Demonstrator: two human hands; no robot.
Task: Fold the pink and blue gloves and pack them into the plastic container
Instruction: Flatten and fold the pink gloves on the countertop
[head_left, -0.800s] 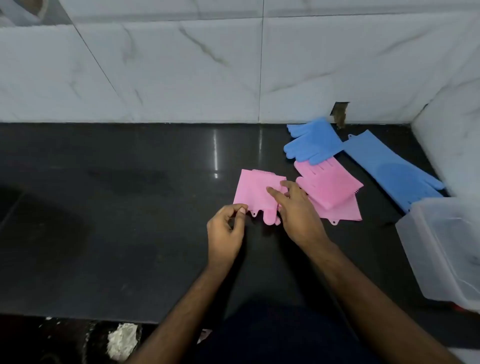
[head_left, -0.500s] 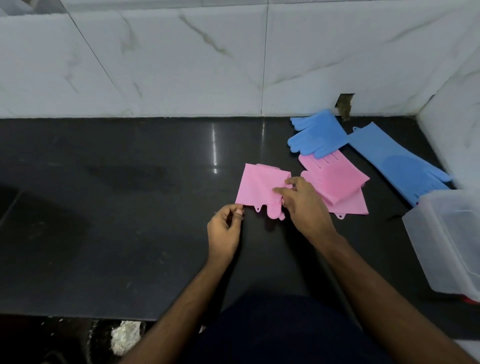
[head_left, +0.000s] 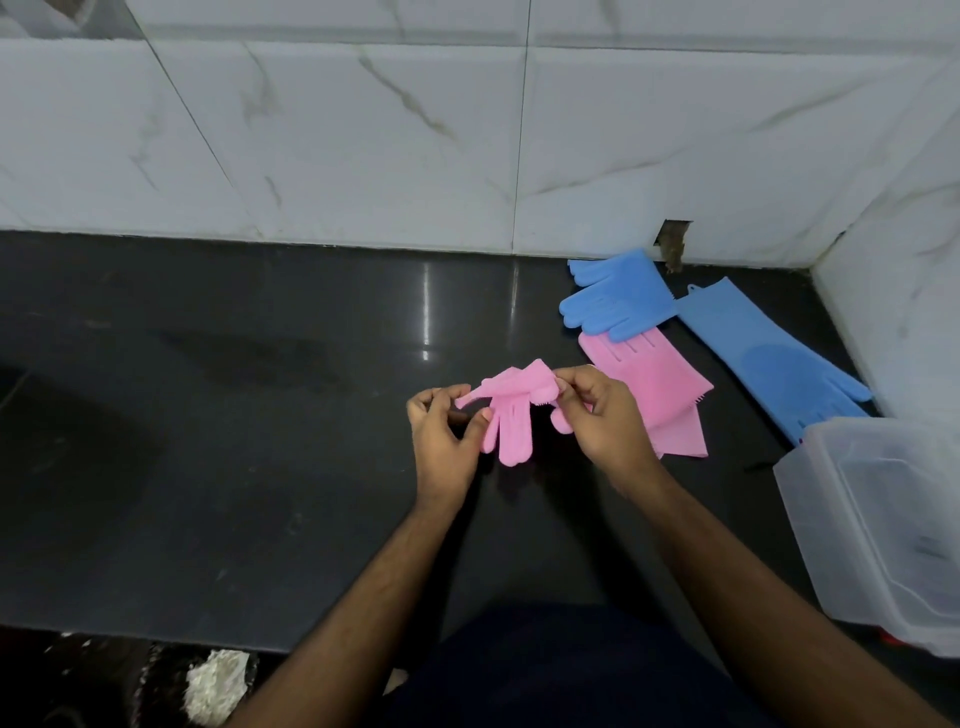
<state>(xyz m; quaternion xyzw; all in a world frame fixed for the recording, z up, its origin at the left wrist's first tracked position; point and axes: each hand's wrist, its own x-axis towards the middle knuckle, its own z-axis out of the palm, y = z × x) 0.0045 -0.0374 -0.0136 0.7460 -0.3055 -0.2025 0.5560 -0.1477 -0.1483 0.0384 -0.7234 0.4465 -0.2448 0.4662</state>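
Observation:
A pink glove (head_left: 511, 415) hangs just above the black counter, fingers pointing down toward me. My left hand (head_left: 447, 441) pinches its left edge and my right hand (head_left: 605, 421) pinches its right edge. A second pink glove (head_left: 660, 389) lies folded on the counter to the right, behind my right hand. One blue glove (head_left: 618, 299) lies folded near the wall, overlapping the pink one's far end. Another blue glove (head_left: 769, 358) lies flat and unfolded further right. A clear plastic container (head_left: 883, 530) stands open at the right edge.
The black counter (head_left: 234, 415) stretches wide to the left. A marble-tiled wall runs along the back and turns the corner at the right, with a small hole (head_left: 674, 244) near the blue gloves. The counter's front edge is close to my body.
The pink glove lay folded flat on the counter before; both hands have since lifted it, and its fingers now hang down. The camera has moved closer.

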